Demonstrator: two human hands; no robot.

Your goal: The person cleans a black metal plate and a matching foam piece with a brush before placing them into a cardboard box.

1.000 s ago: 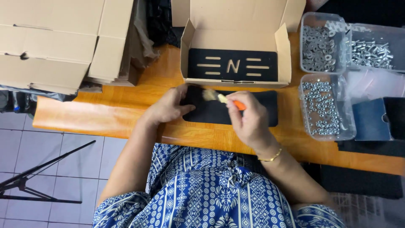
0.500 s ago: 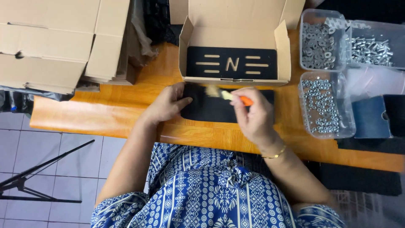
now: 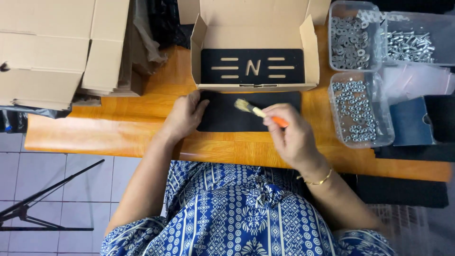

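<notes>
- Table (image 3: 118, 132): wood, orange-brown, smooth with a soft varnish sheen.
- Black panel (image 3: 227, 118) under the left hand (image 3: 185, 116): matt, flat, dull surface; material unclear.
- Brush (image 3: 258, 112) in the right hand (image 3: 294, 137): pale, coarse-looking bristles, glossy orange handle, likely plastic.
- Box (image 3: 256, 33) at 12 o'clock: plain brown cardboard, matt; a second matt black panel (image 3: 289, 66) with cut-out slots lies inside.
- Flat cartons (image 3: 52, 42) at 10 o'clock: the same dull cardboard.
- Tubs (image 3: 362, 109) at 2 o'clock: clear plastic, slightly glossy, holding bright metal washers and screws.
- Bracelet (image 3: 318, 180): thin shiny gold-coloured metal.
- Dress (image 3: 237, 218): soft printed cloth, blue and white.
- Floor (image 3: 28, 166) at 8 o'clock: smooth pale tiles.
</notes>
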